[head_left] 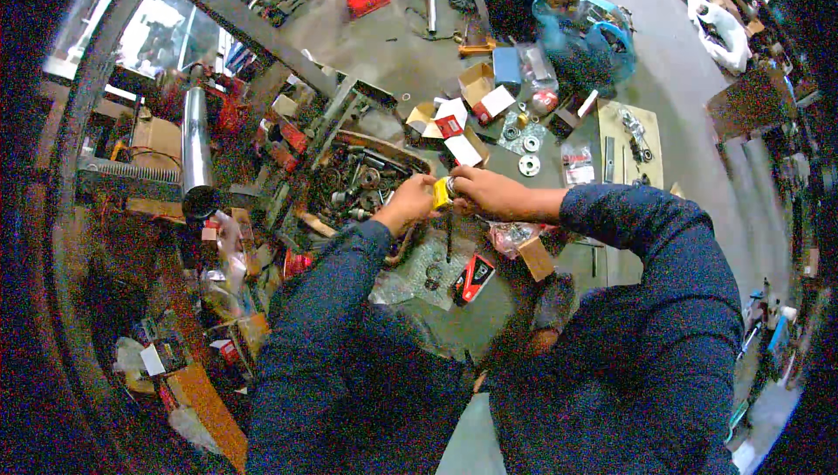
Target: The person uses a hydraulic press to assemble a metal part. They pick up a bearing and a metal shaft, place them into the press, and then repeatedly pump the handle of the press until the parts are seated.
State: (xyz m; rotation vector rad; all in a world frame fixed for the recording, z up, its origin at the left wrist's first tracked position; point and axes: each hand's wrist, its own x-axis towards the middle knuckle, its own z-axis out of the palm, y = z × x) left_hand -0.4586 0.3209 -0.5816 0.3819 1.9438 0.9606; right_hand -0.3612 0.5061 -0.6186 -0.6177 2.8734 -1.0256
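Dark sleeves [633, 222], hands [412, 203] on yellow box [441, 195]

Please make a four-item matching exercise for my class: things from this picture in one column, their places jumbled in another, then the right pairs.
Things
1. yellow item
2. red crate
3. black-and-red box
4. silver tube

Places
A. beside the bubble wrap
B. far left of the picture
C. between the left hand and right hand
D. near the upper edge

Pairs: 1-C, 2-D, 3-A, 4-B
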